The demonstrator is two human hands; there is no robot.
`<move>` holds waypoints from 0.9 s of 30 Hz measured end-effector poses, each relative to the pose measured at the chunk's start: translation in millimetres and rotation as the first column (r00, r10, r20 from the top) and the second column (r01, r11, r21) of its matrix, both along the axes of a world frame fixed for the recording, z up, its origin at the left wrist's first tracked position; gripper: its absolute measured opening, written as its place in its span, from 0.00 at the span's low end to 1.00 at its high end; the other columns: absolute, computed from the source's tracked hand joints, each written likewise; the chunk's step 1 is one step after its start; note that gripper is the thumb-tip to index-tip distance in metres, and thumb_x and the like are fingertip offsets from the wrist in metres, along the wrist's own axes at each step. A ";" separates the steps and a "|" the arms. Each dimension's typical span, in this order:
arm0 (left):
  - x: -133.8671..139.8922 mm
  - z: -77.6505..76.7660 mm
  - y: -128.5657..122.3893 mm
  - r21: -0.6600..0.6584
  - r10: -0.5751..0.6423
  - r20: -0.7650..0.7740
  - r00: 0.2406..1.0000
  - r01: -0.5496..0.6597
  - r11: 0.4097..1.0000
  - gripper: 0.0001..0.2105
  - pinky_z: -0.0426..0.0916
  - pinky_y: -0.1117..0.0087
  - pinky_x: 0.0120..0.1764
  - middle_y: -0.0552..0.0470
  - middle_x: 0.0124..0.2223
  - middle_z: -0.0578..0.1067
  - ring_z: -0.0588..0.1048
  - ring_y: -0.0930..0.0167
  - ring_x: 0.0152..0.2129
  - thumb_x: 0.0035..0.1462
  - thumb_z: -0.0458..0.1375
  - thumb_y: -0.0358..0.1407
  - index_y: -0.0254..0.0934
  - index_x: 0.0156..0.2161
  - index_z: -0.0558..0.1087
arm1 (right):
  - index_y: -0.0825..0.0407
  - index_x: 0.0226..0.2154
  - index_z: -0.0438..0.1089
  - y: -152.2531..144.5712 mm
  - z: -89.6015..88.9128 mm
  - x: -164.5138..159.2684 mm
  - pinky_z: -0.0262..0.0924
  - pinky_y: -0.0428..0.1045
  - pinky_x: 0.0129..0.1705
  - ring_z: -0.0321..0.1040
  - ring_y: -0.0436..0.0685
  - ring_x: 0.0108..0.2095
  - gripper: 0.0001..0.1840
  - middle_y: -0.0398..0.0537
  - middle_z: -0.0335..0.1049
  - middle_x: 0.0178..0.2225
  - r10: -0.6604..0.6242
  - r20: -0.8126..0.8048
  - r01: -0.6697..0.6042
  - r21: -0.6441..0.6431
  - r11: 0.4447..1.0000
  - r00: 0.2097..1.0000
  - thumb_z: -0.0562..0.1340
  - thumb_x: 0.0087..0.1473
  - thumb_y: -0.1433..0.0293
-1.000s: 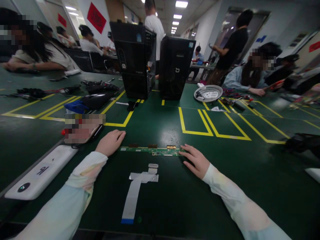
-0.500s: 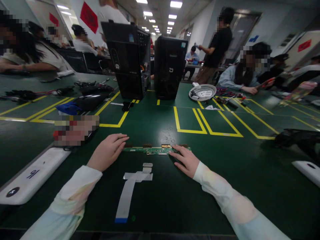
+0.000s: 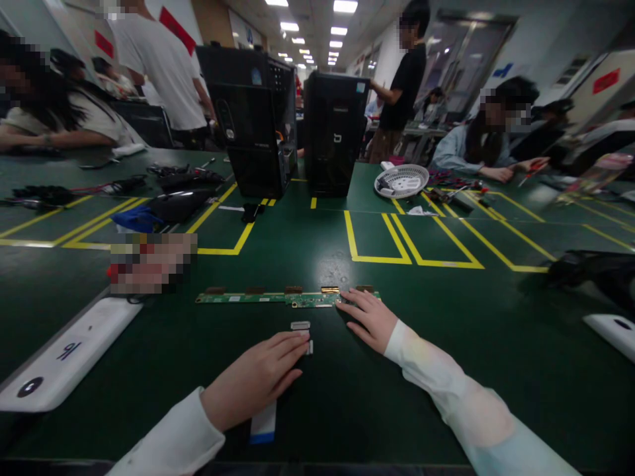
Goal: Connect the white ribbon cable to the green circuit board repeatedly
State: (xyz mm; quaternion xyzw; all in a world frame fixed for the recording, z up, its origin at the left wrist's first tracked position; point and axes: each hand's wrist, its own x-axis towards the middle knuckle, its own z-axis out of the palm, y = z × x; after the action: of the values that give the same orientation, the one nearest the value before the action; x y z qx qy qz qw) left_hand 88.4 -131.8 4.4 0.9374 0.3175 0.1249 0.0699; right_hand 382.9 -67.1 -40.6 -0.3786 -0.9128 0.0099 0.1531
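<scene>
A long narrow green circuit board lies across the table in front of me. My right hand rests on the board's right end, its fingers spread and laid over it. My left hand lies on top of a white flat ribbon cable, just nearer to me than the board. Its fingers are stretched out and cover the folded middle of the cable. The cable's connector end shows beyond the fingertips, and its blue-tipped end pokes out below the palm.
Two black computer towers stand at the back. A white basket and loose parts sit at the back right. On the left are a long white device and a black-and-blue bag. Other people sit and stand around.
My left hand has moved from the board's left end, toward me and right, onto the ribbon cable. The cable has shifted slightly right. My right hand stays on the board.
</scene>
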 end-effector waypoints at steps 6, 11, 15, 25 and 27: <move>30.9 -0.6 9.9 -0.004 -0.043 -0.006 0.999 0.043 0.999 0.21 0.65 0.62 0.55 0.45 0.58 0.69 0.66 0.66 0.56 0.61 0.53 0.36 0.36 0.59 0.62 | 0.50 0.58 0.62 -2.8 3.2 -1.5 0.50 0.64 0.60 0.50 0.63 0.62 0.24 0.54 0.57 0.61 -0.034 0.028 0.035 -0.023 0.999 0.999 0.53 0.60 0.67; 52.3 -2.8 23.5 0.049 -0.036 0.023 0.999 0.035 0.998 0.16 0.69 0.62 0.50 0.45 0.53 0.73 0.70 0.65 0.50 0.62 0.52 0.36 0.35 0.54 0.68 | 0.50 0.58 0.61 -5.5 6.2 -1.6 0.51 0.64 0.60 0.50 0.63 0.62 0.24 0.54 0.58 0.61 -0.042 0.019 0.043 -0.039 0.998 0.999 0.54 0.59 0.67; 58.1 -4.6 24.8 0.049 0.003 0.053 0.999 -0.006 0.999 0.14 0.71 0.62 0.46 0.45 0.49 0.75 0.73 0.66 0.46 0.62 0.50 0.35 0.35 0.51 0.70 | 0.49 0.58 0.61 -8.1 7.2 -1.6 0.51 0.64 0.60 0.51 0.62 0.62 0.25 0.54 0.59 0.60 -0.053 0.013 0.054 -0.045 0.998 0.998 0.54 0.58 0.68; 51.4 -5.4 13.3 -0.126 0.109 0.036 0.993 -0.103 0.987 0.23 0.68 0.60 0.50 0.41 0.54 0.69 0.68 0.62 0.51 0.61 0.51 0.45 0.34 0.57 0.63 | 0.52 0.58 0.61 -15.2 11.4 -3.3 0.51 0.62 0.60 0.50 0.63 0.62 0.25 0.54 0.58 0.60 -0.054 0.008 0.054 -0.030 0.998 0.998 0.53 0.59 0.67; 50.8 -6.8 13.4 -0.140 0.110 0.055 0.992 -0.102 0.985 0.24 0.67 0.59 0.51 0.41 0.56 0.68 0.67 0.62 0.53 0.61 0.51 0.45 0.35 0.59 0.61 | 0.52 0.59 0.61 -15.3 12.2 -3.5 0.51 0.63 0.60 0.50 0.63 0.62 0.25 0.55 0.58 0.60 -0.052 0.006 0.052 -0.024 0.998 0.999 0.53 0.59 0.66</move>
State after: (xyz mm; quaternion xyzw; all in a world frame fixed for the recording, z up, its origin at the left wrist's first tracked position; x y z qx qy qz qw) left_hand 139.2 -118.4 -2.3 0.9078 0.3725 0.1357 0.1370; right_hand 379.4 -82.4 -28.4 -0.4042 -0.9028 0.0159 0.1461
